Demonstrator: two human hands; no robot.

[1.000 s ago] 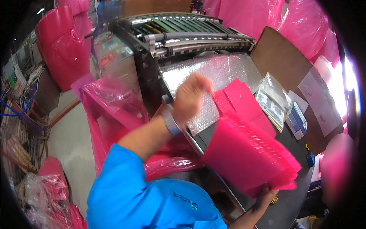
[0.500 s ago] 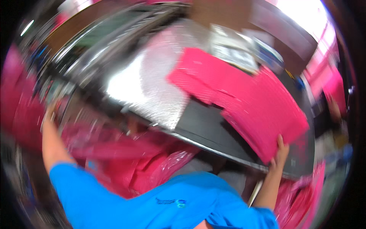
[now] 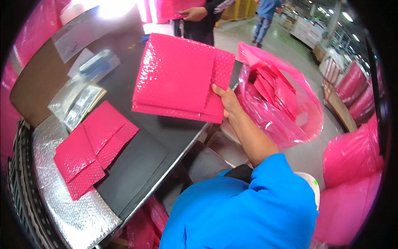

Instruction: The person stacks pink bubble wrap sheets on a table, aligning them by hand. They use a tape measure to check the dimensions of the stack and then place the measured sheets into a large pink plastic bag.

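My right hand [image 3: 226, 101] is closed on the edge of a pink bubble-wrap pouch [image 3: 178, 74], with its thumb on top. Another layer of pink bubble wrap shows along the right and lower sides, so it seems to be more than one pouch. They are held over the black tabletop [image 3: 145, 166], near its right end. More pink bubble-wrap pouches [image 3: 97, 139] lie overlapping on the table to the left, partly on a silvery bubble sheet [image 3: 78, 216]. My left hand is out of the picture.
A large clear pink bag [image 3: 286, 128] with pink pouches inside stands open beyond the table's right edge. Plastic packets [image 3: 78, 99] lie by the brown board [image 3: 37, 91]. Filled pink bags [image 3: 352, 182] are stacked at right. A co-worker's hand [image 3: 195, 14] holds pink material; another person [image 3: 265, 20] stands farther back.
My view has swung to the right. The pouches in my right hand are lifted away from the others on the table, toward the pink bag. My left hand has left the picture.
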